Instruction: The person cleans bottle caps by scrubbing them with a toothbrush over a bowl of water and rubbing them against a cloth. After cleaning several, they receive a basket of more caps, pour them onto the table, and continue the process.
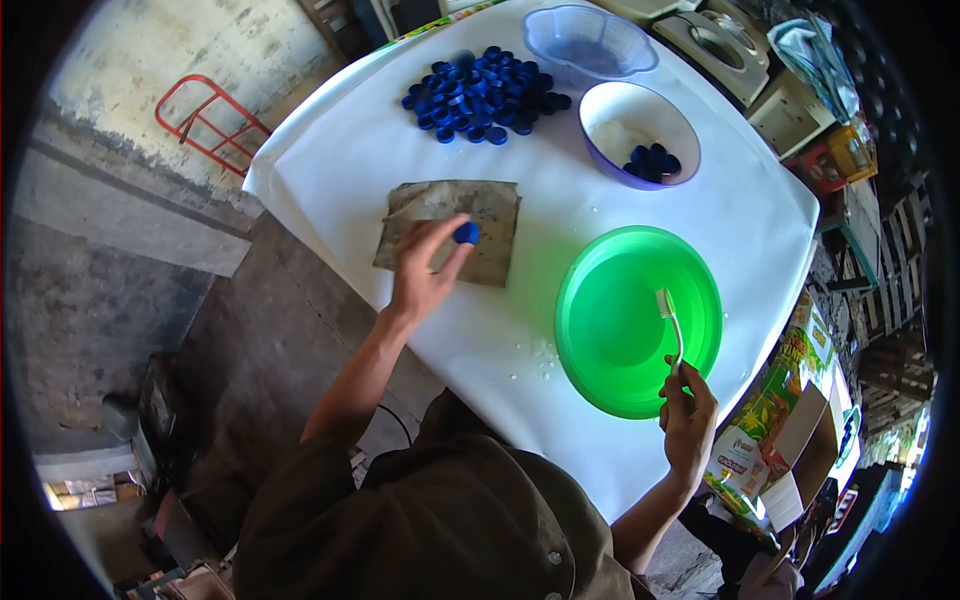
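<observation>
1. Table (330, 150) w/ white cover lay under both hands.
2. Green basin (600, 380) sat just left of right hand, its rim touching the fingers.
3. Brown cloth (495, 215) lay under left hand.
4. Cap pile (480, 95) was well beyond left hand; white bowl (610, 110) w/ a few caps was far ahead of right hand.
5. Left hand (420, 275) pinched a blue cap (466, 233) betw. thumb & fingers, over the cloth.
6. Right hand (688, 420) was closed round a toothbrush (670, 320), bristles over the basin.

Pile of loose blue caps (483, 95) at far side of white table (340, 150). Clear plastic bowl (588, 42) beside it, purple-rimmed white bowl (640, 135) nearby. Red metal frame (208, 122) on floor
</observation>
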Demonstrator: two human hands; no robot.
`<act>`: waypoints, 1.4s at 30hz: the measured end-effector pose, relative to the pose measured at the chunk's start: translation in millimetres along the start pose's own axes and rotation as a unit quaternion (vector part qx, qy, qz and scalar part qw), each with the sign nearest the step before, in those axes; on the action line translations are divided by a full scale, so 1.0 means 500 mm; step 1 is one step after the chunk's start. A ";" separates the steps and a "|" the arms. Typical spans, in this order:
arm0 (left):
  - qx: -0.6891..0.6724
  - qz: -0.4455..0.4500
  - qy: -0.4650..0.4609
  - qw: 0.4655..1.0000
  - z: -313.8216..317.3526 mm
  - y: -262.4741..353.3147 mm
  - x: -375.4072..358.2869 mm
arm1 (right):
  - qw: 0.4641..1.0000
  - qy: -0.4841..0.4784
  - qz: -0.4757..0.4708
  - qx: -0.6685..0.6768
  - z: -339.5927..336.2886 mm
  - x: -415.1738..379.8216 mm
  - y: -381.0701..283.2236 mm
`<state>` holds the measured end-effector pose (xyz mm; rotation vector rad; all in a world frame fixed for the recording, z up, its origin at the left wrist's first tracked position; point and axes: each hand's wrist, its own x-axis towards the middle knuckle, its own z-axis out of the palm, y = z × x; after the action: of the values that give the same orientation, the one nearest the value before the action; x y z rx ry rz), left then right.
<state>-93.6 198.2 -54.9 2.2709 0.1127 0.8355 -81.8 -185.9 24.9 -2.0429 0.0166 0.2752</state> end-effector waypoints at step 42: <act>-0.122 0.118 0.058 0.984 0.413 0.112 0.410 | 0.999 -0.014 0.018 0.040 -0.008 -0.004 0.014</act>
<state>182.8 96.8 -21.4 2.0289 -0.2012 1.0440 -83.9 -193.0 21.2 -1.9602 0.0480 0.3204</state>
